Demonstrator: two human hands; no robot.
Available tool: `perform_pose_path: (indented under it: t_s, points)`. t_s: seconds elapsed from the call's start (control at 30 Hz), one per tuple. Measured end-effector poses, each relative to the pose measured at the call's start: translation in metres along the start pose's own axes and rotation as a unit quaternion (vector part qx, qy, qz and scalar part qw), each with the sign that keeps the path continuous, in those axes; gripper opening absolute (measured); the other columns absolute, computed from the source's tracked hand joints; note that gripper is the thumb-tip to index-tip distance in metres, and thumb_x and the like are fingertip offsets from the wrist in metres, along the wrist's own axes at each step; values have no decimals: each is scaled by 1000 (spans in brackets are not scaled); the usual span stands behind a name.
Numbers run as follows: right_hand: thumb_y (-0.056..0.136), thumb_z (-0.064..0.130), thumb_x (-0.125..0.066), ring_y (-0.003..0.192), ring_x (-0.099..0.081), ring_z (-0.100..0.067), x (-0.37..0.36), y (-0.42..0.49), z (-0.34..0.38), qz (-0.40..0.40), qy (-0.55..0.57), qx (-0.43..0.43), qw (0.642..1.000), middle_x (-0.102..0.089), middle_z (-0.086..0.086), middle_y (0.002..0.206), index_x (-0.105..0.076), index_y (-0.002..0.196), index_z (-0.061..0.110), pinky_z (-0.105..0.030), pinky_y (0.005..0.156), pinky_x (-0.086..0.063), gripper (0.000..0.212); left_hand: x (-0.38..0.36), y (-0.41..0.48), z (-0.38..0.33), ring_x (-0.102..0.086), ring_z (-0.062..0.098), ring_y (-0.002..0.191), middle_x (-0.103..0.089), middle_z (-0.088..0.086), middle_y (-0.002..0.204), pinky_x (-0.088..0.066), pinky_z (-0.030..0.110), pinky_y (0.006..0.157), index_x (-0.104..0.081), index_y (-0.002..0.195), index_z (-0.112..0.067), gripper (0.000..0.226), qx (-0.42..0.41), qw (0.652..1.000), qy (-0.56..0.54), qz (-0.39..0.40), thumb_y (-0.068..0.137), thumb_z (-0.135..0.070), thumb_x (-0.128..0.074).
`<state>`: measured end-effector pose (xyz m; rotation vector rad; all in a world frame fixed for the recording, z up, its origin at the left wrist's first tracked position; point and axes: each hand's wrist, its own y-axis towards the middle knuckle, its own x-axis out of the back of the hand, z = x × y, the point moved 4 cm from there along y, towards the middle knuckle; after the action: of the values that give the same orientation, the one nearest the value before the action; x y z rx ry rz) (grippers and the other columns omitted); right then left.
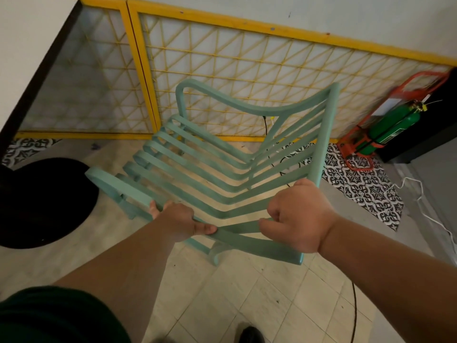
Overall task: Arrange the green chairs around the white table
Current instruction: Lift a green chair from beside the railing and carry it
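A pale green slatted chair [210, 167] fills the middle of the view, lifted and tilted off the tiled floor. My left hand [180, 220] grips its near armrest, fingers curled under the rail and thumb on top. At the corner where the back meets the armrest, my right hand [300, 216] grips a slat of the chair. The white table [27, 38] shows only as a corner with a dark edge at the upper left, to the left of the chair.
A yellow-framed lattice panel [222, 63] runs along the wall behind the chair. The black round table base [42, 201] lies on the floor at left. A green fire extinguisher [393, 127] in a red stand sits at right, with loose cables [420, 201] on the floor.
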<state>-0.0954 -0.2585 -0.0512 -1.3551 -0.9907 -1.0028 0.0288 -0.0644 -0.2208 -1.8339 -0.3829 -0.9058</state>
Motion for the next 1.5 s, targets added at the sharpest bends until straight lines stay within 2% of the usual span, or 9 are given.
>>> perform_pose_path:
  t_s: [0.17,0.4,0.53,0.77,1.03,1.13,1.23,1.37,1.5]
  points:
    - [75,63,-28,48,-27,-24,3,12,-19,-37,27,4,999,-28,-1,47,-29,51,13,-37,83,-40,54,-5,3,-5,-41,29,137,-64,0,115,-4,71,119,-71,92,-27,99,38,999,2,-1,53,-109,-30]
    - [73,62,-26,50,-26,-26,12,43,-34,-12,-22,17,1000,-23,-1,49,-28,53,13,-35,79,-38,53,-2,7,-11,-33,35,146,-57,8,142,-11,71,118,-68,119,-28,110,98,995,15,8,58,-108,-25]
    - [72,63,-21,52,-24,-26,17,51,-39,13,-57,22,998,-22,-1,51,-28,54,14,-37,80,-41,52,0,9,-17,-30,36,149,-54,11,146,-9,71,120,-67,126,-25,114,110,994,12,14,60,-108,-25]
    - [71,62,-23,55,-20,-24,30,70,-53,35,-99,22,994,-20,0,55,-27,56,17,-40,69,-48,48,4,14,-30,-23,37,153,-47,11,155,-5,72,120,-61,139,-22,126,135,991,-13,21,58,-109,-21]
    - [69,61,-24,53,-20,-24,37,84,-62,36,-129,47,990,-20,-1,52,-27,55,16,-41,63,-47,48,7,25,-36,-27,40,149,-50,11,151,-6,74,119,-64,135,-21,129,147,989,-7,13,55,-110,-15]
    - [73,60,-32,52,-22,-23,36,85,-63,35,-130,47,990,-23,0,52,-29,56,16,-41,65,-51,48,7,20,-35,-36,38,143,-57,9,140,-12,73,117,-65,125,-23,125,105,994,1,-16,53,-110,-10]
    - [73,62,-33,52,-26,-23,34,87,-64,44,-131,48,989,-28,0,52,-32,55,16,-41,70,-51,49,14,15,-23,-45,34,134,-58,4,135,-23,66,115,-61,120,-30,119,37,999,-18,-10,45,-113,-20]
    - [75,64,-37,51,-27,-22,31,90,-64,48,-138,46,988,-29,2,52,-33,56,16,-40,69,-52,52,41,23,40,-36,35,145,-45,5,157,-19,64,120,-52,145,-32,124,136,990,44,-23,50,-110,-37]
    - [69,73,-27,50,-38,-23,28,93,-65,51,-134,46,989,-37,2,49,-41,56,15,-37,74,-51,61,35,34,79,-33,39,148,-45,4,158,-5,73,119,-57,141,-33,121,156,984,55,60,52,-111,-30]
